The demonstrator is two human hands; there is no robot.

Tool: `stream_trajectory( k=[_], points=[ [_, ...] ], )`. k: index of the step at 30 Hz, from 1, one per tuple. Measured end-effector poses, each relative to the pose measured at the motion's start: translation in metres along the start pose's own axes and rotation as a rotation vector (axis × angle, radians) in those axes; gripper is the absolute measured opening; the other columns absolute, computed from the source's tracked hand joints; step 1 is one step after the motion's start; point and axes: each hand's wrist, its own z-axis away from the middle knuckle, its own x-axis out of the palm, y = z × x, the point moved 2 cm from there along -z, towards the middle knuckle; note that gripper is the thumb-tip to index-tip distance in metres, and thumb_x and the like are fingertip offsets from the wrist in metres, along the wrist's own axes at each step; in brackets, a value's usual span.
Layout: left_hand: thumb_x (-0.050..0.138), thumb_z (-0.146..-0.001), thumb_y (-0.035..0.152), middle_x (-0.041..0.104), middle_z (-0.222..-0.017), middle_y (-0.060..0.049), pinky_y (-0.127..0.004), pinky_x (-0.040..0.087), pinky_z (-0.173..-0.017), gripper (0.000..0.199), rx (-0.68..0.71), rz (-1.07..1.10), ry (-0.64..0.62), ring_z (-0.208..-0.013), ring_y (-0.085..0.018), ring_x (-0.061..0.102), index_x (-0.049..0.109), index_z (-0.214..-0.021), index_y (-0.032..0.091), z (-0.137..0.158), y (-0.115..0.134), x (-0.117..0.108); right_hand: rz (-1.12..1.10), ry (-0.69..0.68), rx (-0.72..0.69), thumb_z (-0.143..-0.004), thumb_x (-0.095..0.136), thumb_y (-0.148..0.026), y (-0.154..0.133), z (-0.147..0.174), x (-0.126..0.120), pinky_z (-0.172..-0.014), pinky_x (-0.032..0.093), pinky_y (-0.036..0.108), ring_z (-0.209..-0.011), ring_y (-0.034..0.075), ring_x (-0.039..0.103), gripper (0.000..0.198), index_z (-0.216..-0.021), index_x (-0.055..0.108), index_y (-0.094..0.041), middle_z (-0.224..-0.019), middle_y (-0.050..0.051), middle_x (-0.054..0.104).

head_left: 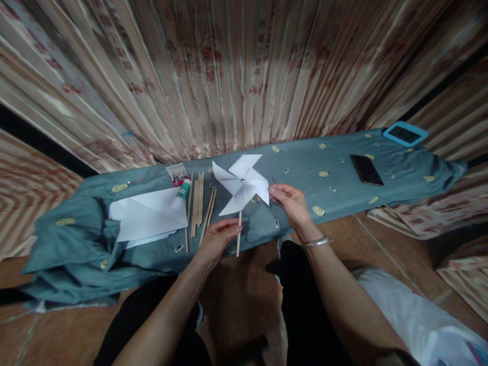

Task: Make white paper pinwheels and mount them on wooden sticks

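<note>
White folded-paper pinwheel [246, 190]: four blades [247, 163] spread (round silvery pin [243, 181] at hub), face up. Slim pale wooden stick [238, 244] extends nearward from it. Location: over teal pineapple-patterned cloth [335, 203], stick end at cloth's near edge.

Stick [239, 244] partly hidden behind pinwheel [249, 184], curtain [236, 66] cut off above, green tube's print [183, 188] illegibly small
</note>
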Motion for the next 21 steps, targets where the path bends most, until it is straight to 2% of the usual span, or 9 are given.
stream_trajectory(
  k=[21],
  points=[
    [0.091,-0.039,0.033,0.073,-0.072,-0.002,-0.025,0.047,-0.071,0.039,0.076,-0.042,0.046,-0.068,-0.011,0.061,0.076,-0.071,0.018,-0.004,-0.002,-0.002,-0.041,-0.062,0.107,-0.041,0.088,-0.041,0.003,0.011,0.016,-0.055,0.044,0.023,-0.052,0.009,0.057,0.037,-0.065,0.071,-0.018,-0.057,-0.001,0.067]
  ],
)
